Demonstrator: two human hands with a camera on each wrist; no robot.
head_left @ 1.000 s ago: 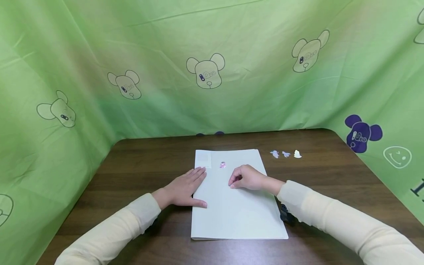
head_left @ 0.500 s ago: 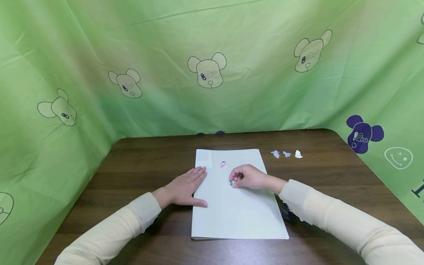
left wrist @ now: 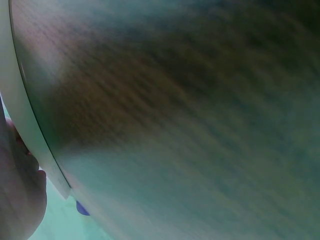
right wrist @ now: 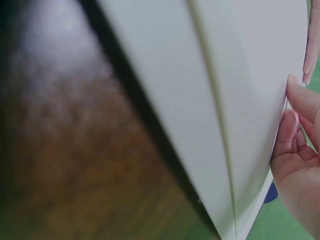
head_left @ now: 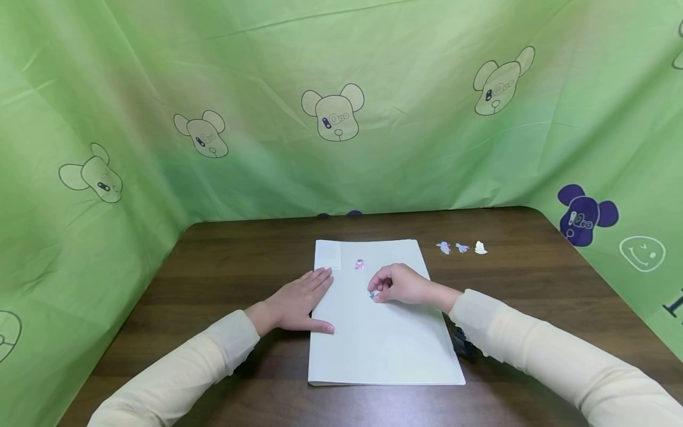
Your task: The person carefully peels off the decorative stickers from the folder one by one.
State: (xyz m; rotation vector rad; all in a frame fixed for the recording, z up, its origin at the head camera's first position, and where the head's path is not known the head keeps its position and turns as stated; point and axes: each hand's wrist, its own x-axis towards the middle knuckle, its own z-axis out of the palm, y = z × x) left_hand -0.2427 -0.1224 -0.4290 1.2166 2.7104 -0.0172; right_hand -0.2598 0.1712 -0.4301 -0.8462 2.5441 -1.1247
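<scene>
A white folder (head_left: pixel 373 350) lies on the table, and my left hand (head_left: pixel 301 302) rests flat across its left edge, fingers straight and thumb spread. Over the folder's middle, my right hand (head_left: pixel 402 284) pinches a small blue-and-white sticker (head_left: pixel 372 295) between thumb and curled fingers, right at the folder's surface. Most of this sticker is hidden by the fingertips. A pink sticker (head_left: pixel 360 264) sits higher up on the folder. The right wrist view shows the thumb and fingertips close to the white cover; the left wrist view shows mainly blurred tabletop.
Several small cut-out stickers stand in a row at the back right: a pale purple one (head_left: pixel 444 248), a bluish one (head_left: pixel 462 248) and a white one (head_left: pixel 480 248). A pale rectangular label (head_left: pixel 328 256) marks the folder's upper left corner. A green curtain (head_left: pixel 256 172) surrounds the brown table (head_left: pixel 240 255).
The blue-and-white sticker, out of sight a second ago, now shows at my right fingertips, which have shifted only slightly. My left hand stays in place on the folder.
</scene>
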